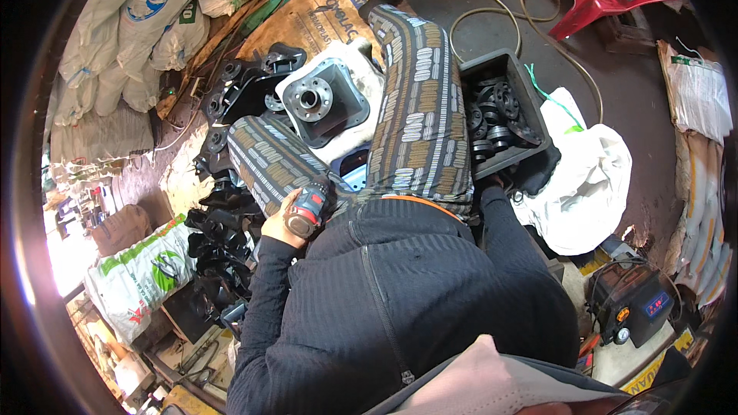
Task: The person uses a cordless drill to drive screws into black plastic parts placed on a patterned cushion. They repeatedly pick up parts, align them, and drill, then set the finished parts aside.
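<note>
Where the far left edge brightens, a white woven sack with green print (138,277) lies beside a heap of glossy black pieces (223,242), material unclear. Next, left hand (281,224): fingers wrapped around a red-and-black handheld power tool (307,209), rounded end up toward the camera, held at the patterned trouser leg (269,155); whether it rests on the leg, can't tell. Tool should be rigid, moderately heavy, easy in one hand; best held by the handle, which the hand hides. Front tip not readable.

Center, beyond the tool and apart from it: a grey square metal housing with rounded corners (347,100), between the legs on a crumpled white sheet (372,111). A round grey metal flange with a ring of holes (309,101) faces up on it. Likely heavy and stiff, perhaps slippery if oily; take it two-handed under the outer rim, not by the flange bore.

Right of the legs, right hand (494,182) sits at the near side of an open grey rectangular bin (532,100), mostly hidden; fingers apart or together, can't tell. Bin holds dark round metal parts (492,119): probably dense, hard, not fragile; pinch by the edge. Farther right, a bulky white soft sack (586,188).
</note>
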